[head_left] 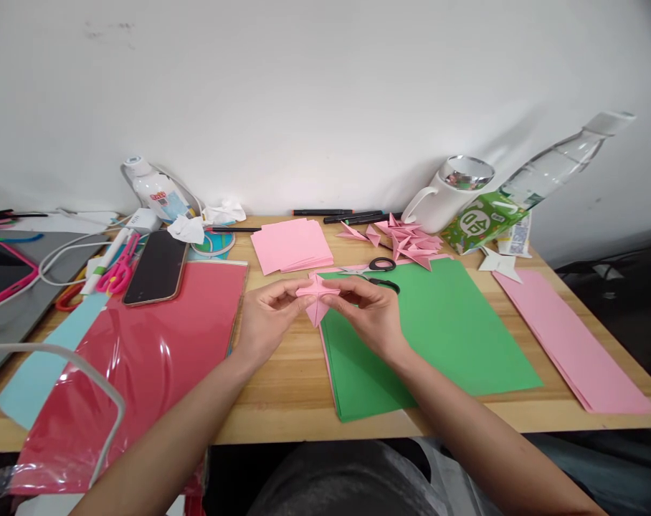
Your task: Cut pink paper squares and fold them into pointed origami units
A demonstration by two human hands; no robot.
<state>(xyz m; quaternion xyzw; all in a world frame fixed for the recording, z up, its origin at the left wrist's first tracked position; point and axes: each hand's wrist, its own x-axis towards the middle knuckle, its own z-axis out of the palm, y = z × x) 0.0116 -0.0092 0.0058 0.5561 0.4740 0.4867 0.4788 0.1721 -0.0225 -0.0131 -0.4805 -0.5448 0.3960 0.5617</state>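
A small pink piece of folded paper (pixel 317 309) is held up between both hands, its pointed end hanging down. My left hand (pixel 270 315) pinches its left side between thumb and fingers. On the opposite side, my right hand (pixel 369 312) pinches it the same way. The folded paper is above the left edge of a green paper stack (pixel 444 337). Just behind my right hand lie black-handled scissors (pixel 382 265), partly hidden by its fingers. Farther back are a stack of pink paper squares (pixel 292 245) and a pile of folded pink paper pieces (pixel 411 240).
Red paper in a plastic sleeve (pixel 158 344), a phone (pixel 158 266) and pink scissors (pixel 118 269) are at left. Along the wall stand a white bottle (pixel 161 193), a mug (pixel 447 193) and a clear bottle (pixel 562 161). Pink strips (pixel 573 340) lie at right.
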